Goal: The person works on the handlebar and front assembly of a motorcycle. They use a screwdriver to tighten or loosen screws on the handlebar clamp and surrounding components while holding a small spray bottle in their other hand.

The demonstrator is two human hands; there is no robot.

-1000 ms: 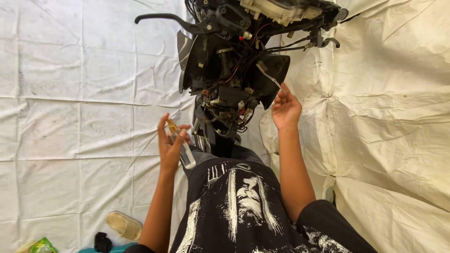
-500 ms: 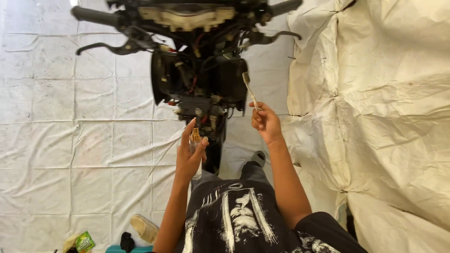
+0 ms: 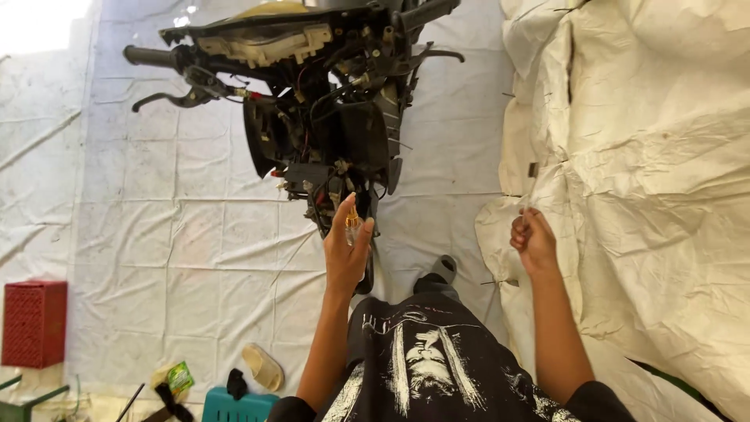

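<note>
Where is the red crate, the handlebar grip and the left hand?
red crate (image 3: 33,323), head view, on its front face.
handlebar grip (image 3: 148,55), head view, on the black rubber.
left hand (image 3: 347,250), head view, on the palm.

Your left hand (image 3: 346,248) pinches a small yellowish screwdriver (image 3: 352,219) upright, just below the stripped scooter front (image 3: 328,125), which stands with its wiring and black frame exposed.

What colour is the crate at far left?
Red crate, with a lattice pattern; head view.
</note>
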